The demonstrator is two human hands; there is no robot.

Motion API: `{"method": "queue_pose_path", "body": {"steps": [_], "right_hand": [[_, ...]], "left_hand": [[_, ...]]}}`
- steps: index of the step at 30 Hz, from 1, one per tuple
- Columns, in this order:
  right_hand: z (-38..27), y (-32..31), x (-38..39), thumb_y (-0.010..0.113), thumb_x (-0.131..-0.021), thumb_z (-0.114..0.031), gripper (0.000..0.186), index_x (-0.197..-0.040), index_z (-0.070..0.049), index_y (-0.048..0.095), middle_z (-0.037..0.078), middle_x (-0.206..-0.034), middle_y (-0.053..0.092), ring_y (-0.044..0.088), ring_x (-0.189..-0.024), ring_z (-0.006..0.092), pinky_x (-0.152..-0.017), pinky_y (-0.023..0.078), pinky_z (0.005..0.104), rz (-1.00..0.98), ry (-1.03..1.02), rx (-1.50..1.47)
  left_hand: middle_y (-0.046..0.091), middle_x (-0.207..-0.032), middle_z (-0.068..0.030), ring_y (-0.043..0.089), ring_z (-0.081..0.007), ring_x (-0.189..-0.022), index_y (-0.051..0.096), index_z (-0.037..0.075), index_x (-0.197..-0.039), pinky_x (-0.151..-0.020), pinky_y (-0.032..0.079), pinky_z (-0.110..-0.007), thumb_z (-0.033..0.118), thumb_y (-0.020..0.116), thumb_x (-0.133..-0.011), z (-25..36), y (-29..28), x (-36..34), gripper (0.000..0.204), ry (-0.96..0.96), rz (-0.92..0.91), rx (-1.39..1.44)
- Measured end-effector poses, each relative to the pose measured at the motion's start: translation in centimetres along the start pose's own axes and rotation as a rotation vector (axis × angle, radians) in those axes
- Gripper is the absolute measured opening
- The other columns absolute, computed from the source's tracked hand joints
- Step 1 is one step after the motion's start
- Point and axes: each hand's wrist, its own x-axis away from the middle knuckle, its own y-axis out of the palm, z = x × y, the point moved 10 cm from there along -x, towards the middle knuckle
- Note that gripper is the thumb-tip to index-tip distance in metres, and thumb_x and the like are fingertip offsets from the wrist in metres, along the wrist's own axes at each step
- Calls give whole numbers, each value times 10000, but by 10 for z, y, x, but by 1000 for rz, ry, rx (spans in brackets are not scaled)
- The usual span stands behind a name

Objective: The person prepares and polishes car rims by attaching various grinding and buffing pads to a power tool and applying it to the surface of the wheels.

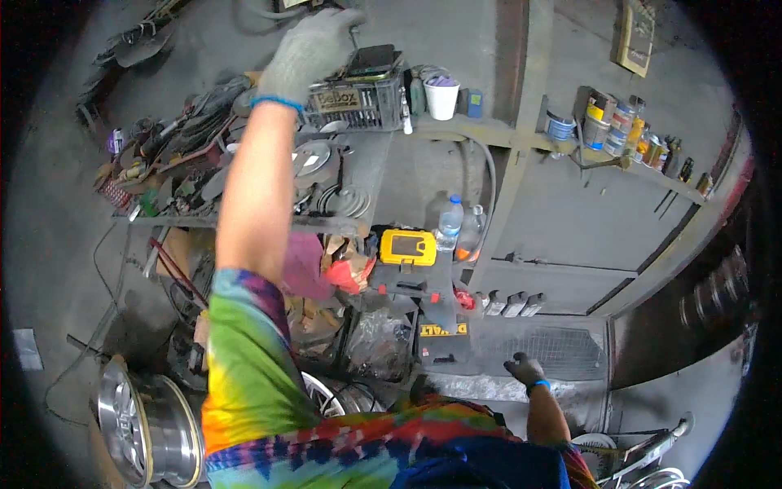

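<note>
My left hand (314,50), in a pale grey work glove with a blue cuff, is raised high above the cluttered shelf. Its fingers are bent, and a thin dark piece shows at their tips; I cannot make out what it is. Just below and right of it stands a grey plastic crate (366,104) with a dark flat phone-like object (373,60) on top. My right hand (526,370), in a dark grey glove, hangs low at the right with its fingers slightly apart and nothing seen in them. A metal grate (562,352) lies beyond it.
The shelf (244,221) carries discs, cables and tools. A white cup (441,99) stands beside the crate. Below are a yellow-and-black case (409,248), water bottles (450,220) and a black toolbox (442,346). Wheel rims (155,428) stand lower left; cans (596,130) line a right ledge.
</note>
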Motion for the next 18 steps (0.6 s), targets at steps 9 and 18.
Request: {"method": "queue_pose_path", "body": {"steps": [9,18], "right_hand": [[8,23,36,605,-799,-460,532,-1115,-34,639,217,-1121,635,593,-1062,390,-921,465,442,2,104,-288],[-92,-95,27,590,-863,-355,393,-1085,-34,641,190,-1060,660,616,-1022,361,-879,489,393,155,-87,-325]], "left_hand": [[615,-1126,-194,592,-354,-1024,594,67,-1172,-879,474,-399,155,605,-791,-75,94,8,392,-153,-490,-64],[619,-1119,-72,584,-207,-1018,572,8,-1202,-883,482,-361,179,566,-898,-89,-40,15,349,-513,106,869]]}}
